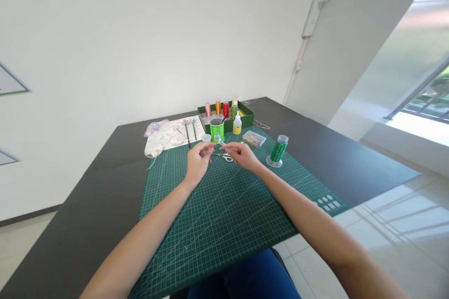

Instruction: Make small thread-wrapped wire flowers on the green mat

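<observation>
Above the green cutting mat, my left hand is closed in a pinch, with a tiny yellowish bit at its fingertips. My right hand faces it, also pinching. A small pale, bluish-white piece shows between the two hands by the right fingertips; its kind is too small to tell. Just below the fingers lie scissors with white handles, partly covered by my right hand. Behind the hands stands a bright green can with a dark-handled tool in it. A small white cup sits beside the can.
A glue bottle and a clear box of small sticks stand behind my right hand. Farther right is a green thread spool. A green tray holds more spools. Brushes lie on white paper at left.
</observation>
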The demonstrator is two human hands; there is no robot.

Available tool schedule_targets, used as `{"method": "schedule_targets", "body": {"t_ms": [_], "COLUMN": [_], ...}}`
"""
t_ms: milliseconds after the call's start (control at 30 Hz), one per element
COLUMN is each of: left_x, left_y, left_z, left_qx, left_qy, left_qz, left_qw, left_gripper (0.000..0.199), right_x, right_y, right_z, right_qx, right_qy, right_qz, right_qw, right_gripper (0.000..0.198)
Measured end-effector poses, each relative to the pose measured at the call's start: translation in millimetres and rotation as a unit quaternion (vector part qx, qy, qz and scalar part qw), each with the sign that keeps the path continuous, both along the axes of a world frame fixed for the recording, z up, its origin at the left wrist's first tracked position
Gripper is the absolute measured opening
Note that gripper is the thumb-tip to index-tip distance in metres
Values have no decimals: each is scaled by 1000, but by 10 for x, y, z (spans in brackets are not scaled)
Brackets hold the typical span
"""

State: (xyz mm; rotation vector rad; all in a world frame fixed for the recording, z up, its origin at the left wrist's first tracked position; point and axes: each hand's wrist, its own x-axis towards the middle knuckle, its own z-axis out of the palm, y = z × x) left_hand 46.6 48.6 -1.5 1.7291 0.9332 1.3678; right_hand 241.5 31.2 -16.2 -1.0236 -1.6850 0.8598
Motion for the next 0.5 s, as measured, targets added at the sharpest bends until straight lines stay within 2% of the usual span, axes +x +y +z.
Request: {"method": "schedule_targets", "body": {"t_ms": [133,233,400,500], "left_x": [-58,-70,-18,-24], "left_y": [-46,-98,-231,-313], "left_z": [-108,-135,-148,-209], "left_qx": [-10,-16,3,23], "left_qy": [4,7,19,30], "left_qz": [53,61,44,27], "left_qw": [999,998,999,999], "left_gripper": [17,17,21,22], "right_x": [37,25,-49,-93], "right_y": [-67,-185,-455,-588], "right_z": [2,-29,-172,-264], "right_qx": [-4,0,83,107], "right_qy": [-40,-47,-88,-131], "right_qz": [21,19,-84,-142], "right_qw": [999,999,989,975], "right_gripper": [34,34,28,27]}}
